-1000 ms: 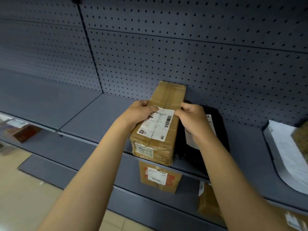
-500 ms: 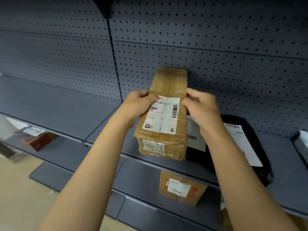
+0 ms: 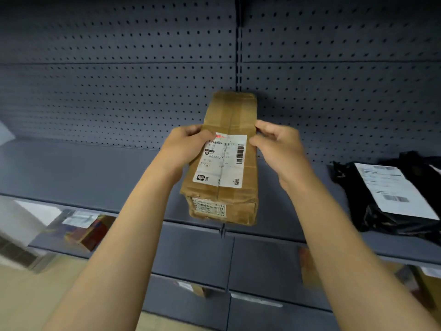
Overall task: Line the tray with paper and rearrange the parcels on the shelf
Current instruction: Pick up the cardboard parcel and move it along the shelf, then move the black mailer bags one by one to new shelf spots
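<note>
My left hand (image 3: 188, 145) and right hand (image 3: 278, 145) each grip a long side of the brown box (image 3: 229, 163), fingers curled over its top edges beside the white label (image 3: 220, 161), so both hands are closed on it. The box lies lengthwise across the grey shelf (image 3: 83, 168), its near end at the front lip and its far end close to the pegboard wall (image 3: 119, 80); I cannot tell whether it is resting or slightly raised. I judge this to be the rearranging step: I am shifting this parcel along the shelf, and the next move calls for setting it down squarely and letting go. No tray or lining paper is in view. To my right, the black bag (image 3: 386, 197) with its paper label lies well apart from the box, where a second ago the two were touching; the box has travelled left along the shelf. On the lower shelf to my left sits a blurred reddish parcel (image 3: 88, 231).
</note>
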`<action>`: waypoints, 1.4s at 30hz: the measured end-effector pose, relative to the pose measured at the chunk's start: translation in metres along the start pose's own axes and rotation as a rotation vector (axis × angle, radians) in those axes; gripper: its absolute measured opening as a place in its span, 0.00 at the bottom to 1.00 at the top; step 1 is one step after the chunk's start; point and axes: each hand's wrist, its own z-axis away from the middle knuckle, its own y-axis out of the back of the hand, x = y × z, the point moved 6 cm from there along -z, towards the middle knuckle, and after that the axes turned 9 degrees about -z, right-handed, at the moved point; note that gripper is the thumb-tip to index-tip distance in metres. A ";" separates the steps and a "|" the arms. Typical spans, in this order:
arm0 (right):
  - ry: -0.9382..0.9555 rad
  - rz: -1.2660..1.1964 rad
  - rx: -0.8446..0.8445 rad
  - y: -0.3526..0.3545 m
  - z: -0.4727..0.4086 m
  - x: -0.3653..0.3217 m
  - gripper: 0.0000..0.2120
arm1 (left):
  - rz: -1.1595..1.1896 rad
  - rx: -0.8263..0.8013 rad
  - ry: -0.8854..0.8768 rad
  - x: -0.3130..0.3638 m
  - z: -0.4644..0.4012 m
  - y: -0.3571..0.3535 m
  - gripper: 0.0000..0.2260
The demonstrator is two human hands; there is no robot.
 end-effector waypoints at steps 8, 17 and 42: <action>-0.019 0.050 -0.053 -0.094 -0.012 0.013 0.26 | 0.016 0.035 0.075 -0.058 -0.026 0.074 0.08; -0.115 0.144 -0.157 -0.175 -0.025 0.055 0.25 | 0.032 0.018 0.207 -0.128 -0.059 0.115 0.08; -0.066 0.133 0.006 -0.043 -0.013 0.040 0.18 | -0.037 0.196 -0.229 -0.037 -0.037 -0.001 0.14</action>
